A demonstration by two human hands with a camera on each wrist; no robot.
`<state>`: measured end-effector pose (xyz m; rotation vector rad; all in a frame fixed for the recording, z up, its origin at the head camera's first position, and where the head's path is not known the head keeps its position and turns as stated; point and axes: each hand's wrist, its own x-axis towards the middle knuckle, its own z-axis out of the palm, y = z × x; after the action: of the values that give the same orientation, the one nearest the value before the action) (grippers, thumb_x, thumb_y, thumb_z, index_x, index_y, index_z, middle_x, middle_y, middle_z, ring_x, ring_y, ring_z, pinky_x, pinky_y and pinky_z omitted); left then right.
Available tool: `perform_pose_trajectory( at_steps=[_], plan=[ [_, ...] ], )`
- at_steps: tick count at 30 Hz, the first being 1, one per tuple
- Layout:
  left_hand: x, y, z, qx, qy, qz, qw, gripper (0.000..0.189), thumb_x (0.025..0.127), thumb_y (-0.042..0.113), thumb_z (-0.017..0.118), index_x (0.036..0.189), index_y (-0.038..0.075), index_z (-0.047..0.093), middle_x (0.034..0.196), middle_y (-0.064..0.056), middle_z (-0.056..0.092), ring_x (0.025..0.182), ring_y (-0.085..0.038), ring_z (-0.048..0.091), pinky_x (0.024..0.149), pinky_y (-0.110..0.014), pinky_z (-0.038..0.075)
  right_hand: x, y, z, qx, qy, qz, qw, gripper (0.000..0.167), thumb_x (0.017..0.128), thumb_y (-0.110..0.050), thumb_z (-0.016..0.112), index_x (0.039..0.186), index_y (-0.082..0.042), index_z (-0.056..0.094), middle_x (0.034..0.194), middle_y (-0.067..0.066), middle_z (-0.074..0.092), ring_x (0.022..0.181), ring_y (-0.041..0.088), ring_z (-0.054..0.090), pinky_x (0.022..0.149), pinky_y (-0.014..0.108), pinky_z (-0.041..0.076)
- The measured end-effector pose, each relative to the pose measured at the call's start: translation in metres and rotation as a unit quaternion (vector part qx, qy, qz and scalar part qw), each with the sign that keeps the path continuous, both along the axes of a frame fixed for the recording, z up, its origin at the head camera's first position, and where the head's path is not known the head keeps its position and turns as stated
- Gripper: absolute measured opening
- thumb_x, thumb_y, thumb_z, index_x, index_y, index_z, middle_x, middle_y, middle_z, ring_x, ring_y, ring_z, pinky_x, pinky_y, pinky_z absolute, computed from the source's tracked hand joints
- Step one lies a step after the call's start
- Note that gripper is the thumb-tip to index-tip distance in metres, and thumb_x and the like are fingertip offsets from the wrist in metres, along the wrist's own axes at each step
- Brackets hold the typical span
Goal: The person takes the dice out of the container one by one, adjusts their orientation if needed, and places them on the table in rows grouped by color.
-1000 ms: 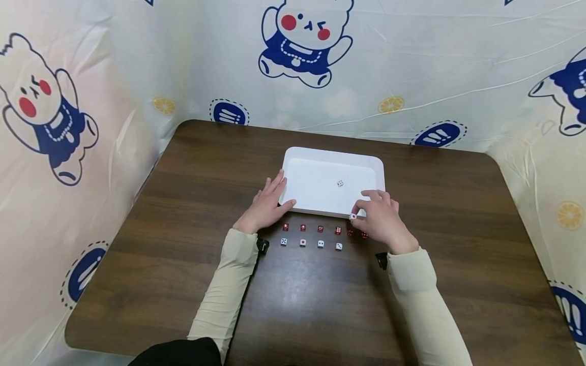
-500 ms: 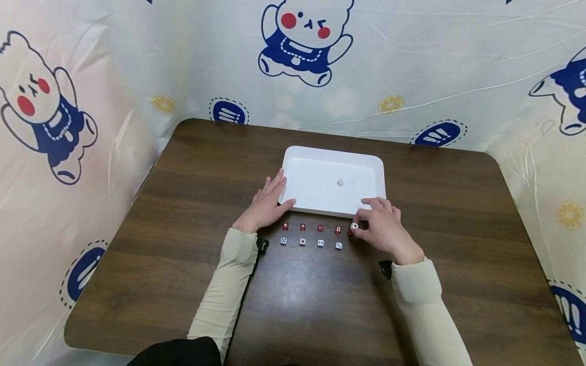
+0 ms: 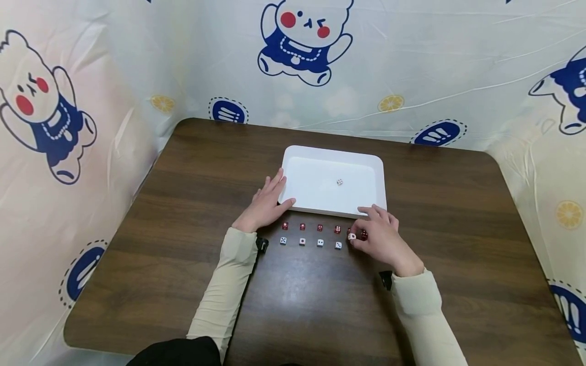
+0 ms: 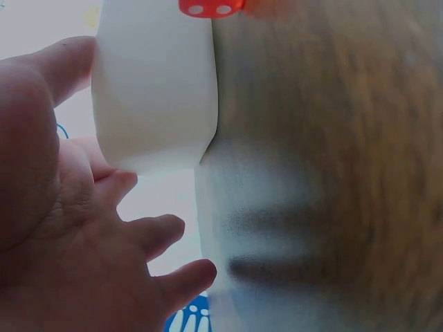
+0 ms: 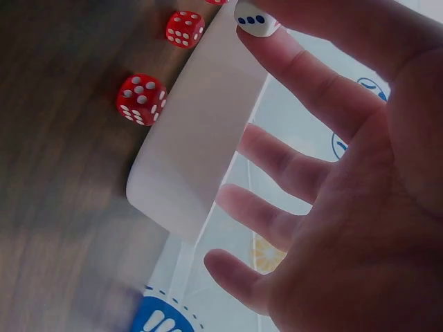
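My right hand (image 3: 382,241) pinches a white die (image 3: 351,236) between thumb and index finger, in front of the tray's near right corner. The right wrist view shows dark pips on this white die (image 5: 255,19), its other fingers spread out. My left hand (image 3: 265,204) lies with straight fingers along the left end of the white tray (image 3: 286,190), the thumb at its near corner. Inside the tray is one white die (image 3: 340,182). A row of red dice (image 3: 320,227) runs along the tray's near side, its right end partly covered by my right hand.
A second row, of white dice (image 3: 320,243), lies nearer to me, left of my right hand. In the right wrist view a red die (image 5: 141,99) sits close beside the tray wall. The brown wooden table (image 3: 206,168) is backed by a printed curtain (image 3: 220,40).
My right hand has brought the pinched white die from over the tray's near edge towards me, past the red row. The left hand stays at the tray.
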<state>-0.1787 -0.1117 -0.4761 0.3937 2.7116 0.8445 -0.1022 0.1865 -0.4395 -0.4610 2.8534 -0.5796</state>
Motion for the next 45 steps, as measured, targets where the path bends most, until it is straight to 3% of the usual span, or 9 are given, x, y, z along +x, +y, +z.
perform_pose_trajectory(
  at_steps=[17, 45],
  plan=[
    [0.002, 0.0, 0.002, 0.003, -0.002, -0.002, 1.0, 0.076, 0.098, 0.05, 0.044, 0.156, 0.012, 0.013, 0.164, 0.006, -0.007, 0.151, -0.034, -0.002, 0.115, -0.064, 0.01, 0.012, 0.001, -0.01, -0.001, 0.005, -0.004, 1.0, 0.006, 0.08, -0.019, 0.074, 0.082, -0.019, 0.069, 0.148, 0.021, 0.037, 0.138, 0.046, 0.021, 0.102, 0.067, 0.016],
    [0.002, 0.001, 0.005, 0.0, -0.005, -0.001, 1.0, 0.076, 0.099, 0.051, 0.043, 0.156, 0.012, 0.013, 0.164, 0.006, -0.008, 0.151, -0.034, -0.002, 0.116, -0.063, 0.01, 0.016, -0.005, -0.015, 0.03, 0.007, -0.01, 0.9995, 0.009, 0.078, -0.018, 0.078, 0.081, -0.019, 0.069, 0.15, 0.02, 0.033, 0.138, 0.044, 0.018, 0.103, 0.069, 0.014]
  ],
)
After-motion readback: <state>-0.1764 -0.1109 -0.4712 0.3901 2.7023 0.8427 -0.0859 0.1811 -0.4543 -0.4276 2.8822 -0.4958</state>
